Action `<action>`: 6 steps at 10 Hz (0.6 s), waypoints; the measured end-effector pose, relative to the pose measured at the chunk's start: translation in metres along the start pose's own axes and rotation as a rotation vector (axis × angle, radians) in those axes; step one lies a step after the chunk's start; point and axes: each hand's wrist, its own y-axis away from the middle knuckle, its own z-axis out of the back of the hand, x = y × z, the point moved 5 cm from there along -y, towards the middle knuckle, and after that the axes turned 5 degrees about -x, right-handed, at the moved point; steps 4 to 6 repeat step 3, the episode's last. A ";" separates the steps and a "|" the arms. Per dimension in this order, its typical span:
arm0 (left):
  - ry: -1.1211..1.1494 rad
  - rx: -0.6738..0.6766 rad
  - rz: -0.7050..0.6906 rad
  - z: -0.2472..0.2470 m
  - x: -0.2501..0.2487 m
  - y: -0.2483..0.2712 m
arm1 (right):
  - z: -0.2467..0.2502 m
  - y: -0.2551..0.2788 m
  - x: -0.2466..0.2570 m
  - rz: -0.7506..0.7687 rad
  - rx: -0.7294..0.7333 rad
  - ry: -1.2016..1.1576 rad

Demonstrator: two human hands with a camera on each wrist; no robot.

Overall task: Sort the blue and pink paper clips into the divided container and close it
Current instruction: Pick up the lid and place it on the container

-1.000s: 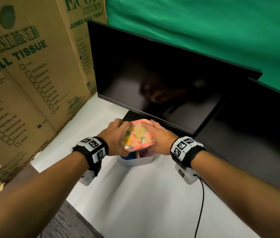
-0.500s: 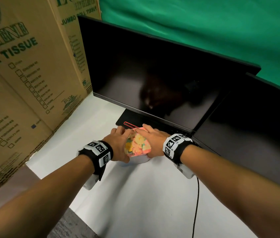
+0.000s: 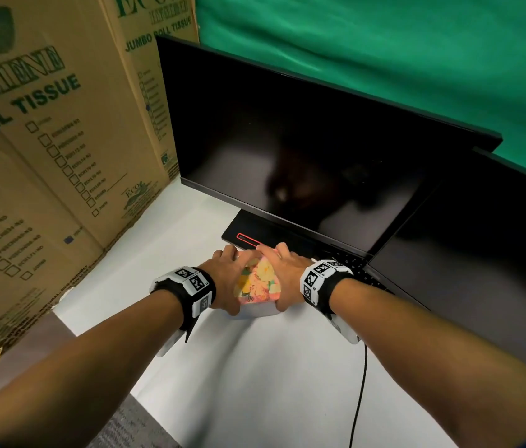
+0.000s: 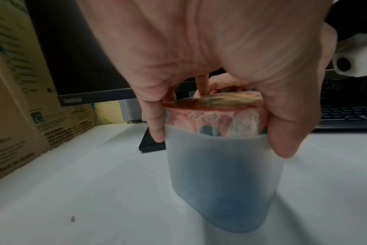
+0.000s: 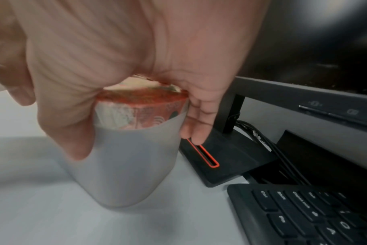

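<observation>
A frosted white container [image 3: 266, 311] stands on the white desk with a pink flowered lid [image 3: 257, 282] seated in its top. My left hand [image 3: 223, 279] grips the lid's left side and my right hand [image 3: 284, 274] its right side, palms over the lid. In the left wrist view a thumb [image 4: 283, 132] and a finger [image 4: 155, 122] reach down past the lid [image 4: 214, 109] onto the container wall [image 4: 220, 174], which shows a blue tint inside. The right wrist view has the thumb [image 5: 73, 132] and fingers [image 5: 195, 126] clamped on lid [image 5: 140, 106] and container [image 5: 128, 165]. The clips themselves are hidden.
A black monitor [image 3: 303, 150] stands just behind, its stand base [image 3: 248, 237] with a red-edged slot touching distance from my fingers. A black keyboard [image 5: 304, 215] lies to the right under a second screen [image 3: 481, 253]. Cardboard boxes [image 3: 45, 140] wall the left. A black cable [image 3: 360, 383] trails forward.
The lid was tilted above the container with blue and pink clips showing under it; both hands have brought it down and it now sits level in the container's top.
</observation>
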 end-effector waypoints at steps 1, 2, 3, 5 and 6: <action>-0.009 -0.003 -0.002 -0.003 0.000 0.003 | -0.001 0.006 0.000 -0.013 0.004 0.010; -0.015 -0.077 -0.019 -0.003 0.001 0.004 | 0.000 0.016 -0.001 -0.047 -0.039 -0.015; -0.019 -0.235 -0.109 0.002 -0.008 0.025 | -0.006 0.054 -0.007 -0.140 -0.129 -0.132; -0.019 -0.235 -0.109 0.002 -0.008 0.025 | -0.006 0.054 -0.007 -0.140 -0.129 -0.132; -0.019 -0.235 -0.109 0.002 -0.008 0.025 | -0.006 0.054 -0.007 -0.140 -0.129 -0.132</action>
